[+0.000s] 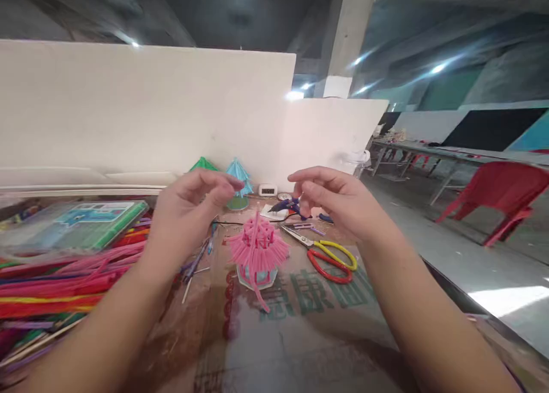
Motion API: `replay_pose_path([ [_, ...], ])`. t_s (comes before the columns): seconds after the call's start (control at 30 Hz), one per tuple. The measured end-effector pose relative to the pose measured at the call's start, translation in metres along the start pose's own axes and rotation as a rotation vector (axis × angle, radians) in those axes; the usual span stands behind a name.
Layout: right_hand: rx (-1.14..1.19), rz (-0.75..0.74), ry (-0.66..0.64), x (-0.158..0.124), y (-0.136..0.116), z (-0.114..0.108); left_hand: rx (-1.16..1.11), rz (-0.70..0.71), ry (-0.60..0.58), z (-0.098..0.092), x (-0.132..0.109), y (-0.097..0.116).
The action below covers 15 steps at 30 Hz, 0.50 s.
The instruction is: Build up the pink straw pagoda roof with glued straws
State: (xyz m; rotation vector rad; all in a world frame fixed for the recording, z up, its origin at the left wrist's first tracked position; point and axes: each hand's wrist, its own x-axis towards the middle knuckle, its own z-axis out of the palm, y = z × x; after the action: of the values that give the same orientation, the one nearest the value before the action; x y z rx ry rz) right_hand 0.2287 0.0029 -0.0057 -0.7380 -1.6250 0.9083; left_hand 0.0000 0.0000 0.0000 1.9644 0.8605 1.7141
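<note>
A small pink pavilion model [257,250] made of fuzzy pipe cleaners stands on a light blue base on the cardboard sheet [300,324]. My left hand [189,213] hovers above and to its left, fingers curled with thumb and forefinger pinched together. My right hand [338,201] hovers above and to its right, fingers also curled into a pinch. Neither hand touches the model. Whether something thin lies between the fingertips, I cannot make out.
Piles of coloured pipe cleaners [55,284] and a green flat box [81,224] lie at left. Scissors with yellow and red handles [330,258] lie right of the model. A blue glue gun [287,205], green and blue paper cones [238,178], white boards [141,112] behind. Red chair [493,198] at right.
</note>
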Motion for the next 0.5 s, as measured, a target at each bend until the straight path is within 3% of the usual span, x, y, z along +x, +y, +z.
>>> replay_pose_path([
  [0.07, -0.096, -0.005, 0.032, 0.002, 0.000, -0.005, -0.117, -0.029, 0.020, -0.007, 0.003, -0.001],
  [0.17, -0.202, -0.020, 0.070, 0.004, 0.001, -0.010, -0.220, -0.024, -0.098, -0.021, 0.005, -0.001],
  [0.23, -0.237, -0.037, 0.094, 0.005, 0.002, -0.012, -0.200, 0.003, -0.296, -0.031, 0.006, 0.000],
  [0.3, -0.246, -0.038, 0.100, 0.006, 0.003, -0.014, -0.181, 0.083, -0.594, -0.039, 0.006, 0.007],
  [0.37, -0.248, -0.014, 0.085, 0.007, 0.005, -0.014, -0.114, 0.135, -0.807, -0.041, 0.004, 0.017],
  [0.5, -0.298, 0.053, 0.060, 0.009, 0.007, -0.013, 0.151, 0.207, -0.906, -0.035, -0.003, 0.037],
])
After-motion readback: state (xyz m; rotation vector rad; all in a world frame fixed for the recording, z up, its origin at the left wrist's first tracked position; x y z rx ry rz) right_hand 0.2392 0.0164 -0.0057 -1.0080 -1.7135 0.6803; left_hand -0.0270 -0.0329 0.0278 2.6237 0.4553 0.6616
